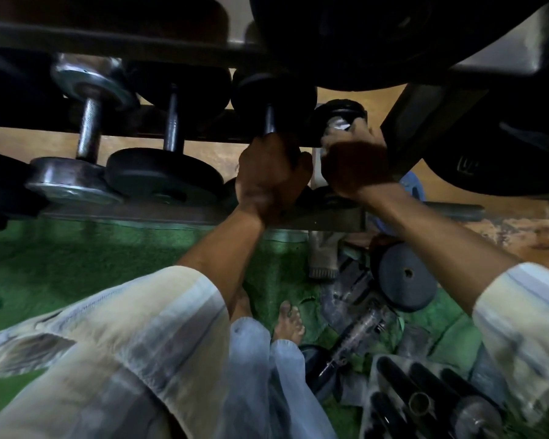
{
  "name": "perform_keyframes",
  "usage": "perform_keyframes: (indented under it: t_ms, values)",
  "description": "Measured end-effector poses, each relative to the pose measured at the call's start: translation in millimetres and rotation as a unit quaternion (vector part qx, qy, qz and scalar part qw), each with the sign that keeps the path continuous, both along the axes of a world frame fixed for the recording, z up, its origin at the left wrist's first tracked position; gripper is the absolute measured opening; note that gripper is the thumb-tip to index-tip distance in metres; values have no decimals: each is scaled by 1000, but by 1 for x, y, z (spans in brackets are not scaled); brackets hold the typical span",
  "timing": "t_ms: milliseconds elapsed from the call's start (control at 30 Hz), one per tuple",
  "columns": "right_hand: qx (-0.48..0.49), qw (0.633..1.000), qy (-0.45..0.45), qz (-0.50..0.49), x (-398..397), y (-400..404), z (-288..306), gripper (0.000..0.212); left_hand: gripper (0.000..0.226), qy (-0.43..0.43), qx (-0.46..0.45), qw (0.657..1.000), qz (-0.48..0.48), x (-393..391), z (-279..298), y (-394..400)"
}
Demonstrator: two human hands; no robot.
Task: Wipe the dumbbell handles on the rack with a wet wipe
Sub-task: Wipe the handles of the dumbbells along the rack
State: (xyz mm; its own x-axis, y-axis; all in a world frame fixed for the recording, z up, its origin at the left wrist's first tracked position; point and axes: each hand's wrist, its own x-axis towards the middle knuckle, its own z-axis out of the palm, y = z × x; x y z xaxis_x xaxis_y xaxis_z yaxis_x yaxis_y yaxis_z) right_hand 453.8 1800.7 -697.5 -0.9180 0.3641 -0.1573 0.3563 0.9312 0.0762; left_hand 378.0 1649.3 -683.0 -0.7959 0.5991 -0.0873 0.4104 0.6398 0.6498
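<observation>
Green turf floor (76, 264) lies nearest, bare feet beside a loose plate (406, 275) and bars. Above, the rack (171, 217) carries dumbbells in a row. Left hand (267, 172), fingers closed, grips a dark dumbbell handle (269, 123). Just beside it, right hand (357, 167) has fingers closed around a white wipe (339, 126), pressed on the end dumbbell's handle, mostly hidden. Large plates (393, 42) hang farthest.
</observation>
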Motion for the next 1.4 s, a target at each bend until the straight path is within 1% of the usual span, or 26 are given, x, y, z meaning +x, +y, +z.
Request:
perform_keyframes:
  t_ms: [67,167,300,367,467,533,600,633,700,767,867,900,933,967,1000,1067,1133,1200,1267,1300,1333,1367,1400]
  values:
    - [31,998,-38,31,-12,1,2,35,19,0,-2,1000,-2,0,0,1]
    - [37,990,-126,57,-26,-6,7,24,31,5,-4,1000,6,0,-2,-1]
    - [71,979,-162,103,-34,-13,12,22,30,43,23,999,-3,0,-2,-3]
    - [74,970,-196,125,-32,-12,17,25,32,55,24,998,-4,0,-1,-4]
    - [8,947,-289,140,-26,-9,21,30,32,53,22,998,0,1,-2,-3]
    - [-45,934,-332,125,-23,-4,21,31,33,57,24,998,1,1,-1,-3]
    - [-65,948,-304,62,-21,2,22,31,35,65,19,998,-1,1,-2,-2]
    - [-55,960,-268,53,-19,5,22,30,36,69,13,998,-2,1,-2,-2]
    - [-7,977,-181,112,-15,11,19,25,36,70,5,998,-6,1,-3,-2]
    - [33,979,-107,167,-10,18,16,24,33,68,6,998,-8,1,-4,-3]
    - [46,980,-53,184,-8,33,11,33,31,73,-8,997,-14,0,-4,-3]
    - [32,982,-34,181,-5,37,8,34,31,73,-10,997,-15,0,-4,-3]
    - [11,986,-10,169,-2,38,5,36,31,72,-10,997,-15,0,-4,-2]
    - [-33,990,8,136,2,37,3,37,32,68,-11,998,-14,0,-3,-3]
    - [-91,992,23,85,6,33,4,38,33,65,-11,998,-13,0,-2,-3]
    - [-187,978,83,-25,10,24,3,39,33,59,-13,998,-15,0,-2,-3]
    - [-254,948,129,-144,5,18,2,39,32,61,-14,998,-20,1,-1,-2]
    - [-321,901,141,-254,-4,17,0,40,31,67,-20,997,-21,1,0,-1]
    - [-361,872,138,-301,-10,14,-2,34,31,66,-23,997,-19,1,-1,-2]
    - [-376,862,140,-309,-11,13,-5,33,31,63,-21,998,-18,1,-1,-2]
    - [-381,853,146,-326,-13,12,-6,34,31,62,-19,998,-18,1,-2,-2]
    - [-404,833,142,-351,-15,11,-4,37,31,62,-18,998,-18,1,-3,-2]
    - [-421,818,119,-374,-18,10,-8,41,31,65,-18,998,-18,1,-4,-3]
